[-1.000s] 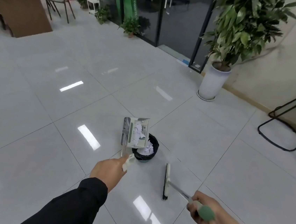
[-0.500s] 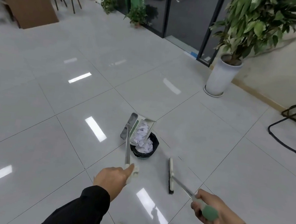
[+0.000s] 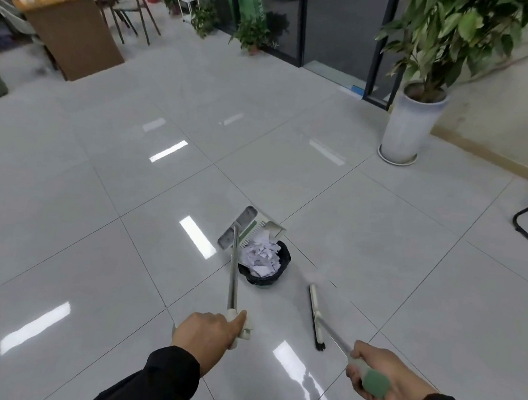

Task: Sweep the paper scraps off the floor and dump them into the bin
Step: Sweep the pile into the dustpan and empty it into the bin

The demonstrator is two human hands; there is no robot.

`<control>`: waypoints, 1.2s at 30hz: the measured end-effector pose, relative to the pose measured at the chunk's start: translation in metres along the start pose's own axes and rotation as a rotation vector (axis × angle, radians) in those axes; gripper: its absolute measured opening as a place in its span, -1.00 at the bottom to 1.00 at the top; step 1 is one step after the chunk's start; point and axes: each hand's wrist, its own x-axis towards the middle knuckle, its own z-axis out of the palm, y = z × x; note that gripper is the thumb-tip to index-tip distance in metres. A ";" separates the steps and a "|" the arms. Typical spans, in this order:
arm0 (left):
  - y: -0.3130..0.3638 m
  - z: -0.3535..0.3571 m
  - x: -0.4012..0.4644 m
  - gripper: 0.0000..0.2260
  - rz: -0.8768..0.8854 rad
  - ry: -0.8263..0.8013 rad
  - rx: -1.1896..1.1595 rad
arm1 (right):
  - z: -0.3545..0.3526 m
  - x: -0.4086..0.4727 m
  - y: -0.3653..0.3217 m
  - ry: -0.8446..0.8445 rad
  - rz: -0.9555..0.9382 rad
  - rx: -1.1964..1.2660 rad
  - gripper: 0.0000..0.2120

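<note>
At centre frame the left hand [image 3: 206,330], curled round the dustpan [image 3: 251,229] handle, tips the paper scraps [image 3: 261,255] into the bin [image 3: 264,273], and should keep the pan's lip over the rim while the right hand [image 3: 380,378] grips the broom [image 3: 317,316] aside.

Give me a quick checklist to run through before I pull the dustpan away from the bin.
1. Dustpan mouth tipped over the bin: ok.
2. Paper scraps all out of the pan: not ok, some lie at its mouth.
3. Bin upright on the floor: ok.
4. Left hand holds the dustpan handle: ok.
5. Right hand holds the broom by its green grip, head clear of the bin: ok.
6. Stray scraps on the floor around the bin: none seen, ok.
</note>
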 end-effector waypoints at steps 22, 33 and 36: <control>0.077 -0.081 0.027 -0.43 -0.061 -0.128 0.114 | -0.077 0.009 -0.008 -0.090 0.041 -0.021 -0.71; 0.071 -0.093 0.022 -0.39 -0.144 -0.114 0.137 | -0.069 0.007 -0.011 -0.099 0.027 -0.020 -0.75; 0.060 -0.090 0.015 -0.34 -0.175 -0.089 0.125 | -0.061 0.004 -0.011 -0.087 0.024 -0.039 -0.78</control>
